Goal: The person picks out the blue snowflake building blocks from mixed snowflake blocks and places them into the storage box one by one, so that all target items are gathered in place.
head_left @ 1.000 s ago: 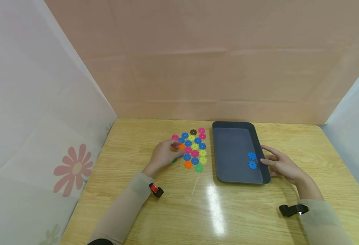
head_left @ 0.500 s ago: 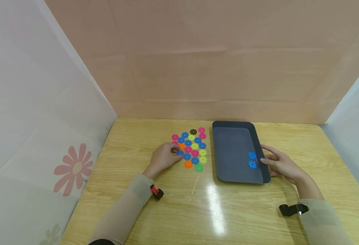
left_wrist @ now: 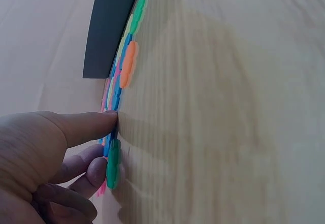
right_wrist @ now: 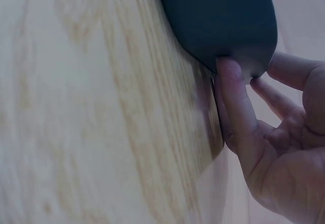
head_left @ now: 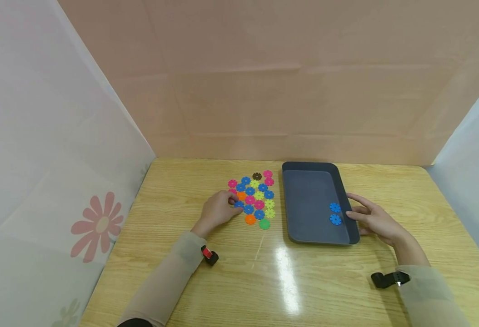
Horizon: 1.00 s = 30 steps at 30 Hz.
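Screened tabletop booth: wood-grain table [head_left: 239,286], creased tan backdrop [head_left: 239,91], pale side panels [head_left: 39,136] (left one flower-printed).

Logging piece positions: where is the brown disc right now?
In the head view, the brown disc lies left of the grey tray, between a blue disc and a pink disc.

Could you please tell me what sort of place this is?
Probably an indoor tabletop workspace, though the wider room is out of view: a wood-grain table has a tan backdrop behind it, a flower-patterned panel along its left side, and coloured discs on it.
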Tool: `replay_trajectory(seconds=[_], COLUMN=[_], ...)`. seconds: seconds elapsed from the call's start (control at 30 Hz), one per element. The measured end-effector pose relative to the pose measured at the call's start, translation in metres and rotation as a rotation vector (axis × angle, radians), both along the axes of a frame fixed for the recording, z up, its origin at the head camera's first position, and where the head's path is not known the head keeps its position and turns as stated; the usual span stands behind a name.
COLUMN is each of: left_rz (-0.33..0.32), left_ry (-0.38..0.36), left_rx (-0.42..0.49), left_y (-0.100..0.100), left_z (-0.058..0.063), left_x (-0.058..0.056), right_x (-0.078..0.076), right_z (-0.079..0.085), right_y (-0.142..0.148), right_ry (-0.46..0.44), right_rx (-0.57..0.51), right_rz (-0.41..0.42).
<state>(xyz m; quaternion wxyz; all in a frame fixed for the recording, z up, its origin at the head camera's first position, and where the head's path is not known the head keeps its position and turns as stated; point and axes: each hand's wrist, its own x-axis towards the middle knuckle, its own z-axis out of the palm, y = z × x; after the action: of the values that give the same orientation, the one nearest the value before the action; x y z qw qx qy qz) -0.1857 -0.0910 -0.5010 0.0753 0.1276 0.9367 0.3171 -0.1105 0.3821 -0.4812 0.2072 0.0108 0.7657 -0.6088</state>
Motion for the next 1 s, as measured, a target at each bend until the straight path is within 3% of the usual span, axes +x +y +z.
replay_trajectory(seconds=[0.6, 1.0], left_rz=[-0.037, 0.014], left_ry=[0.132, 0.063], left_rx=[0.015, 0.117], left_y=[-0.0005, -0.0027], left_z=[-0.0016, 0.0030], left_x=[0.0040, 0.0055], right_x=[-0.0020, 0.0009], right_z=[-0.0007, 0.0001], right_y=[0.0002, -0.0002], right_ry=[0.000, -0.001], right_rx=[0.011, 0.011], right_rz=[0.001, -0.001])
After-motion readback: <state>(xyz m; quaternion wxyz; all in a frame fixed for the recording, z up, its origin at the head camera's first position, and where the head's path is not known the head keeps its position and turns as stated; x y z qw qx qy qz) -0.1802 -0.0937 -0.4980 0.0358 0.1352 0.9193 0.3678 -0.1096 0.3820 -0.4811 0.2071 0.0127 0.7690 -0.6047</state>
